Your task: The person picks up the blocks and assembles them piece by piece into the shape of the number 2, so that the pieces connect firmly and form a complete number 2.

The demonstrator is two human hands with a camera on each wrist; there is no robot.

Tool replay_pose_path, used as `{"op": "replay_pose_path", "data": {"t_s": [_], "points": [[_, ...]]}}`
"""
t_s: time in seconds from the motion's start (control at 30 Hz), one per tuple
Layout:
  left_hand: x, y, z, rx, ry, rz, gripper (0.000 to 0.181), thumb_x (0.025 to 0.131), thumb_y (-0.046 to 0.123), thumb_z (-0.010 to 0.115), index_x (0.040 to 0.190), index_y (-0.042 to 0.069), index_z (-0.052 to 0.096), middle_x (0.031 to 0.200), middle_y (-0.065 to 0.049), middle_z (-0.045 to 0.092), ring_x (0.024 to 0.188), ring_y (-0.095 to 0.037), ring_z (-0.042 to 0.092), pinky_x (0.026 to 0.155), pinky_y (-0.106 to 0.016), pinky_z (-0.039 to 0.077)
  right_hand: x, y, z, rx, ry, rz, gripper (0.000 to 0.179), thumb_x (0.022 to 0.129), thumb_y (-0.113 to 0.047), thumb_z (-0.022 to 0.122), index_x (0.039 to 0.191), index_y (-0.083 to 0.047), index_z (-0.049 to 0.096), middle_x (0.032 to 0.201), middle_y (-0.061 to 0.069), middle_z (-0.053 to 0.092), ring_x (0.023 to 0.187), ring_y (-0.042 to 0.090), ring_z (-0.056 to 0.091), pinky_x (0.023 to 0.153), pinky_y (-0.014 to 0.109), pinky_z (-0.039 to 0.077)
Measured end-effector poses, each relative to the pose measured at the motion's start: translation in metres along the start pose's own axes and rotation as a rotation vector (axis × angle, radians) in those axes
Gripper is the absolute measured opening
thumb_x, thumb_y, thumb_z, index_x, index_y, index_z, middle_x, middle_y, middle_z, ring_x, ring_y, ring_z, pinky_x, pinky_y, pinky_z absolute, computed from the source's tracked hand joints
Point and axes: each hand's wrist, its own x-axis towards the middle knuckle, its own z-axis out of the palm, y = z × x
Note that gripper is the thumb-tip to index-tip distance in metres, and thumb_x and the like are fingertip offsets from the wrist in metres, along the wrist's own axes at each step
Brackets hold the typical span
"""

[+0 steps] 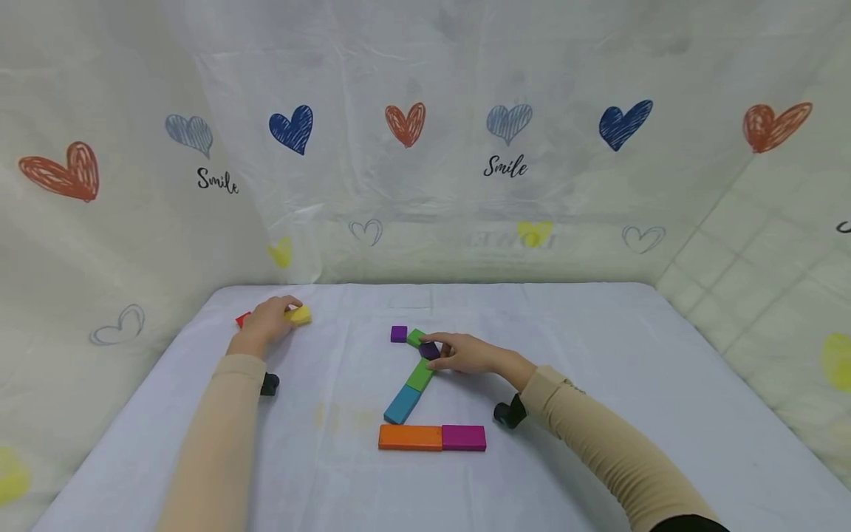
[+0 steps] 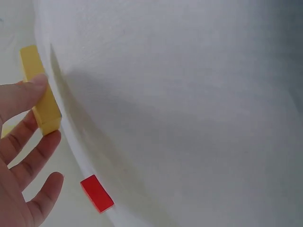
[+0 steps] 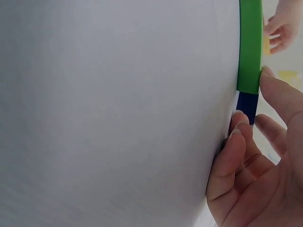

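At the table's far left, my left hand [image 1: 268, 319] holds a yellow block [image 1: 299, 315]; the left wrist view shows the thumb on one face of the yellow block [image 2: 41, 94] and fingers behind it. A red block [image 2: 97, 194] lies beside that hand, partly hidden in the head view. Around a dark purple-blue block [image 1: 430, 351], my right hand [image 1: 475, 355] curls its thumb and fingers. The thumb tip meets a longer green block [image 1: 420, 375], and the forefinger reaches a smaller green block [image 1: 415, 338]. A purple block [image 1: 399, 334] sits left of it.
A blue block [image 1: 402, 404] continues the slanted row below the longer green block. In front lie an orange block [image 1: 410, 437] and a magenta block [image 1: 464, 437], end to end. The white-covered table [image 1: 565, 318] meets a printed curtain [image 1: 452, 251] at its back edge.
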Motion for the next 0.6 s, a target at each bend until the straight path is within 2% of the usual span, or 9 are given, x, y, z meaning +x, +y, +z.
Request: {"op": "replay_pose_path", "data": {"t_s": [0.23, 0.43, 0.6], "points": [[-0.006, 0.009, -0.006, -0.031, 0.007, 0.074, 0.044, 0.097, 0.01, 0.059, 0.14, 0.005, 0.057, 0.133, -0.025, 0.058, 0.124, -0.042, 0.053, 0.098, -0.058, 0.044, 0.0, 0.0, 0.0, -0.01, -0.002, 0.0, 0.062, 0.1, -0.03, 0.069, 0.155, -0.016, 0.045, 0.097, 0.003, 0.058, 0.081, 0.017, 0.053, 0.069, 0.028, 0.043], [-0.007, 0.02, -0.009, -0.023, 0.001, 0.075, 0.044, 0.098, 0.008, 0.064, 0.141, 0.004, 0.055, 0.136, -0.027, 0.056, 0.126, -0.043, 0.051, 0.1, -0.062, 0.042, 0.0, -0.001, -0.001, -0.005, 0.002, -0.006, 0.062, 0.1, -0.029, 0.069, 0.155, -0.014, 0.045, 0.096, 0.004, 0.057, 0.081, 0.017, 0.052, 0.068, 0.028, 0.042], [-0.008, 0.024, -0.006, -0.026, -0.003, 0.071, 0.044, 0.099, 0.009, 0.065, 0.142, 0.004, 0.055, 0.137, -0.026, 0.056, 0.127, -0.044, 0.05, 0.099, -0.066, 0.041, 0.0, 0.0, 0.0, -0.002, 0.001, -0.006, 0.062, 0.1, -0.029, 0.069, 0.155, -0.014, 0.045, 0.097, 0.003, 0.058, 0.081, 0.017, 0.053, 0.068, 0.028, 0.043]]}}
